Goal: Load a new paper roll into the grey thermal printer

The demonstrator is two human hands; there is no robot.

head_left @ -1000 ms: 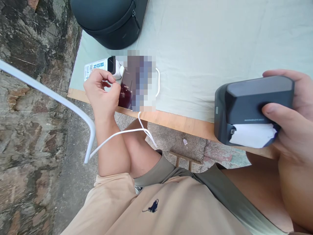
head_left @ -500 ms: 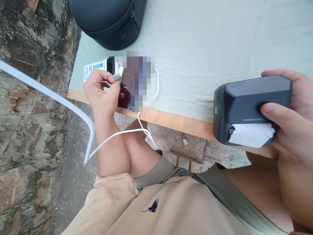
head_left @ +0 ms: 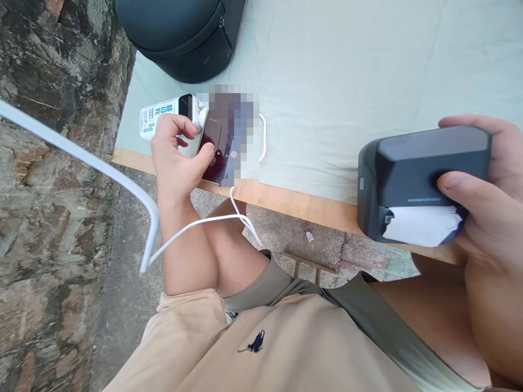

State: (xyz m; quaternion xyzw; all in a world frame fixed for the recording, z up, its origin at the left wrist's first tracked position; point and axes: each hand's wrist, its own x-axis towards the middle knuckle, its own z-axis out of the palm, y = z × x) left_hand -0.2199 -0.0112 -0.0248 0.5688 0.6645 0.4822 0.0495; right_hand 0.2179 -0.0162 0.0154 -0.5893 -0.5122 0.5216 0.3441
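Note:
In my right hand (head_left: 486, 190) is a dark grey label printer (head_left: 433, 169), held at the table's front edge with my thumb on its top face. White label paper (head_left: 425, 224) with a torn edge sticks out of its slot. My left hand (head_left: 180, 149) is at the near left side of a phone (head_left: 212, 142), its thumb reaching over the lit screen and its index finger apart from the thumb. Part of the phone is hidden by pixelation. A white box-like item with blue print (head_left: 159, 115) lies just behind the left hand.
A black zipped case (head_left: 180, 41) stands at the table's far left. White cable (head_left: 204, 220) hangs off the front edge, and a thicker white tube (head_left: 81, 147) crosses at left. A stone wall (head_left: 49, 245) rises on the left. Pale cloth (head_left: 327, 98) covers the table.
My left thumb has moved right, from near the index fingertip onto the phone's screen, and the hand has shifted slightly right. My right hand and the label printer have barely moved.

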